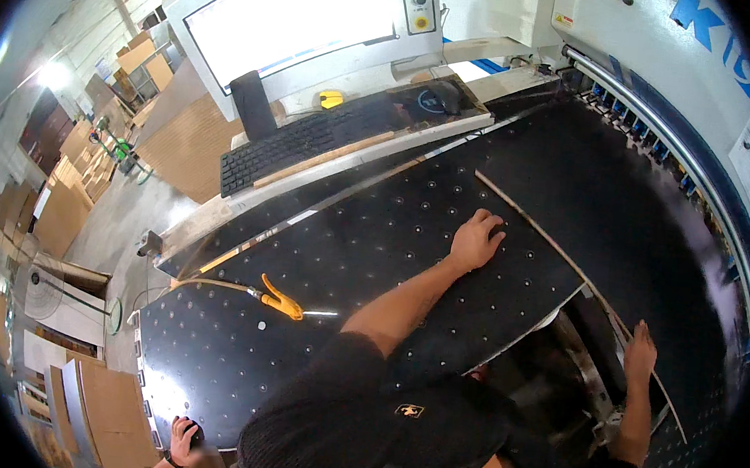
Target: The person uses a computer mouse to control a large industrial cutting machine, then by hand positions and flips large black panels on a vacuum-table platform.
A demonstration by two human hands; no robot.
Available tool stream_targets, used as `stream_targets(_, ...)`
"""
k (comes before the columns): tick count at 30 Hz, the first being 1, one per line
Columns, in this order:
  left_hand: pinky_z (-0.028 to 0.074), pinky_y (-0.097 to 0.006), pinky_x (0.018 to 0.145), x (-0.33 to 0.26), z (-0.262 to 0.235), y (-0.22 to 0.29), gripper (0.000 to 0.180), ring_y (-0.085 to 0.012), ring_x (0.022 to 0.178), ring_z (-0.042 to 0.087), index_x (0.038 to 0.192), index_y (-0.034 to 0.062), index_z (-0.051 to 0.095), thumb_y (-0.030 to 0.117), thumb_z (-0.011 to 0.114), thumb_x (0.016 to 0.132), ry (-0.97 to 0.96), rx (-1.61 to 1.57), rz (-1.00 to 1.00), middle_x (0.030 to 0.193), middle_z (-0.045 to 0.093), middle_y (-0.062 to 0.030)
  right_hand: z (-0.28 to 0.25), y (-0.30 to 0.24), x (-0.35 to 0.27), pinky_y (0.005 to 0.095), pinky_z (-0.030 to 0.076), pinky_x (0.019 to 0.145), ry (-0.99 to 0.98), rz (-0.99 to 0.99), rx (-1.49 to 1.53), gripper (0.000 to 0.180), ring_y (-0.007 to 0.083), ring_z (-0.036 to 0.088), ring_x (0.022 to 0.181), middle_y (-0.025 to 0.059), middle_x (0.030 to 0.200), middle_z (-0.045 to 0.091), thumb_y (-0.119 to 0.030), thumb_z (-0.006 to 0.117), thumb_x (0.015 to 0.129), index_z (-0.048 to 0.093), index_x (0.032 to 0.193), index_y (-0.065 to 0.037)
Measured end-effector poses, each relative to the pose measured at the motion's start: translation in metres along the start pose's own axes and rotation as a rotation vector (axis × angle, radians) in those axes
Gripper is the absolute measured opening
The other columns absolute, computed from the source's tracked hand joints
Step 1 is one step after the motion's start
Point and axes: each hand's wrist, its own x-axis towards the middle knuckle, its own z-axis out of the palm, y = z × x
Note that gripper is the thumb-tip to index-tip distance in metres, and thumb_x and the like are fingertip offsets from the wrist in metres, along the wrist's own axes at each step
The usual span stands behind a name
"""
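A large black panel (560,195) with a thin light-brown edge lies at the right, reaching under the machine. My left hand (476,241) rests near its far left corner on the black table surface (348,241), which is dotted with small round studs. Its fingers are slightly bent and apart, with nothing held. Farther right, my right hand (640,355) is at the panel's near edge, its fingers over the top; the thumb is hidden. A yellow air blow gun (282,299) on a hose lies left of my left forearm.
A machine beam with a metal roller (662,115) spans the right. Beyond the table stand a bright monitor (294,24), keyboard (303,146) and mouse (445,96). Another person's hand (184,442) is at the lower left. A dark gap (531,367) opens before me. Stacked boards (111,407) stand left.
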Motion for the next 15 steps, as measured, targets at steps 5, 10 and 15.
stream_targets(5,0.057,-0.049,0.097,-0.015,-0.026,0.004,0.047,-0.0388,0.113,0.070,0.135,0.0057,0.067,0.025,0.078,0.094,0.061,0.075,-0.140,0.133,0.065,-0.0197,-0.067,0.041,-0.078,0.0454,0.054,0.106,-0.181,0.215,0.172,0.062,0.0395,0.069,0.126,0.0251,0.140,0.068,-0.022,0.075,0.095,0.056,0.149,0.002)
stream_targets(10,0.057,-0.050,0.097,-0.031,-0.043,0.031,0.056,-0.0418,0.120,0.069,0.141,0.0083,0.064,0.037,0.077,0.094,-0.224,0.129,-0.250,0.134,0.069,-0.0214,-0.065,0.110,-0.140,0.0417,0.052,0.105,0.045,0.596,0.558,0.070,0.0399,0.068,0.126,0.0255,0.130,0.072,-0.041,0.076,0.100,0.055,0.152,0.002)
stream_targets(15,0.057,-0.051,0.096,-0.075,-0.067,0.061,0.055,-0.0426,0.115,0.071,0.139,0.0086,0.066,0.038,0.077,0.094,-0.380,0.078,-0.198,0.120,0.074,-0.0224,-0.023,0.085,-0.187,0.0468,0.053,0.102,0.076,0.762,0.201,0.078,0.0445,0.069,0.121,0.0260,0.124,0.075,-0.062,0.063,0.103,0.059,0.148,0.002)
